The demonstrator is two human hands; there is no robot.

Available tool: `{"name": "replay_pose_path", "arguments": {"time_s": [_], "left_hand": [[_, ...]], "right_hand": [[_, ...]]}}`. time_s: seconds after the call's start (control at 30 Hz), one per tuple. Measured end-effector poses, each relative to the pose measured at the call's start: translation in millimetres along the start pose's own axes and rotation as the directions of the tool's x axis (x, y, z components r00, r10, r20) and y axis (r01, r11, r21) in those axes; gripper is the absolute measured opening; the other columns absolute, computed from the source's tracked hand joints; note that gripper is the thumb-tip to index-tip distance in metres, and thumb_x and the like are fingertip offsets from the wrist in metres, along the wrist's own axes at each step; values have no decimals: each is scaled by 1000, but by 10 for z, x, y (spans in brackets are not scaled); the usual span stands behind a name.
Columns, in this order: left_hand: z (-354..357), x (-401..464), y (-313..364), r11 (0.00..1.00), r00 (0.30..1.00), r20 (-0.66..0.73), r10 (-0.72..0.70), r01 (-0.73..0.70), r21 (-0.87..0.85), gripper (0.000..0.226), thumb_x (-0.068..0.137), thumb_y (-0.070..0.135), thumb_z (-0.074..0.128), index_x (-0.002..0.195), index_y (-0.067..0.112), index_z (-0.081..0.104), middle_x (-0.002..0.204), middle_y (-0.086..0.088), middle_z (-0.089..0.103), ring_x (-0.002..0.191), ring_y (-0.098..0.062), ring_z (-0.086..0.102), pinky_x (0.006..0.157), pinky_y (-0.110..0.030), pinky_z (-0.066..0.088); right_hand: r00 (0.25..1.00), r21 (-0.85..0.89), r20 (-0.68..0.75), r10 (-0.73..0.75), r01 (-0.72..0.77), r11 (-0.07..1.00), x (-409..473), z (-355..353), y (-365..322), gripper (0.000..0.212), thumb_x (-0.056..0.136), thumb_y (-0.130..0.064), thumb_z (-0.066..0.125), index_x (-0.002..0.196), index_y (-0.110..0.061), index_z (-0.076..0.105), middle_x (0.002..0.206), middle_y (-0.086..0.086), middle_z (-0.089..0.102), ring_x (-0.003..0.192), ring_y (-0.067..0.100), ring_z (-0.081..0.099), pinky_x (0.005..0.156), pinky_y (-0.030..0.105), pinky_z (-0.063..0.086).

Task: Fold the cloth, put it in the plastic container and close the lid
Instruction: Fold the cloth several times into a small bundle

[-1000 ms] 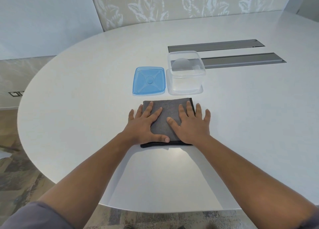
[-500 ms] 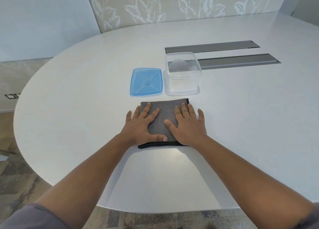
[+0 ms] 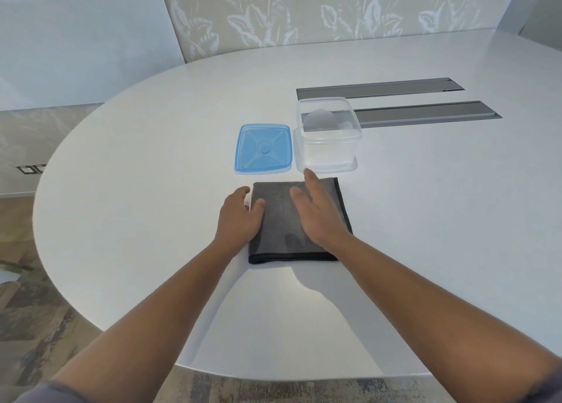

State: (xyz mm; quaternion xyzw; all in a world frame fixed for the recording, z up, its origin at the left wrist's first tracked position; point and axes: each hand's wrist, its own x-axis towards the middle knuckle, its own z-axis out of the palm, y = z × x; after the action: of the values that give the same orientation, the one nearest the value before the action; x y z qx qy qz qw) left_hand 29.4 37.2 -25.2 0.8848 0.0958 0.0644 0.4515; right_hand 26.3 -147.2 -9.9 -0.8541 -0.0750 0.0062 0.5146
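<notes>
A: Where the folded grey cloth point(image 3: 296, 223) lay flat on the white table point(image 3: 137, 220), we noted its position just in front of the clear plastic container point(image 3: 328, 138) and the blue lid point(image 3: 263, 149). It was outside the container.

B: And the lid?

A: We found it resting flat on the table, just left of the container and apart from its rim; the container stood open, upright and without cloth inside.

B: How did we record the hands?

A: We placed the left hand point(image 3: 238, 217) at the cloth's left edge, with the thumb on top of the fabric and the fingers curled over that edge. Whether the fingers had pinched the layers, we could not tell. The right hand point(image 3: 319, 217) was spread, tilted on edge above the right half of the cloth, fingers extended toward the container and closed on nothing.

B: Other features?

A: We marked two grey recessed strips point(image 3: 425, 113) in the tabletop beyond the container, one of them running behind its far wall, and a leaf-patterned wall panel point(image 3: 334, 7) past the table's far edge.
</notes>
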Motion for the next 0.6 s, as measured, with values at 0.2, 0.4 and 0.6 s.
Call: {"name": "replay_pose_path", "arguments": {"time_s": [0.2,0.4,0.6], "left_hand": [[-103,119,121,971,970,90,-227,232,-55,66,94,36,64,150,12,41,112,2,66,101,-17,63,82,-33,49],[-147,81,203,961,942,194,-274,273,29,64,88,41,74,139,13,47,122,-2,61,97,-19,61,66,-28,46],[-151,48,395,892,881,371,-295,393,-224,56,84,17,79,132,15,49,116,-11,69,99,-27,72,85,-45,62]], "right_hand": [[995,465,61,77,-97,880,46,301,-204,77,94,-43,39,163,-23,11,168,-16,15,151,-3,13,124,29,11],[990,554,97,102,-139,821,170,331,-14,18,92,-35,40,107,-44,41,105,-26,37,104,-3,34,110,33,21],[985,658,49,167,-158,736,115,222,-194,19,94,-20,42,89,-13,58,88,9,62,79,18,62,86,34,49]]}}
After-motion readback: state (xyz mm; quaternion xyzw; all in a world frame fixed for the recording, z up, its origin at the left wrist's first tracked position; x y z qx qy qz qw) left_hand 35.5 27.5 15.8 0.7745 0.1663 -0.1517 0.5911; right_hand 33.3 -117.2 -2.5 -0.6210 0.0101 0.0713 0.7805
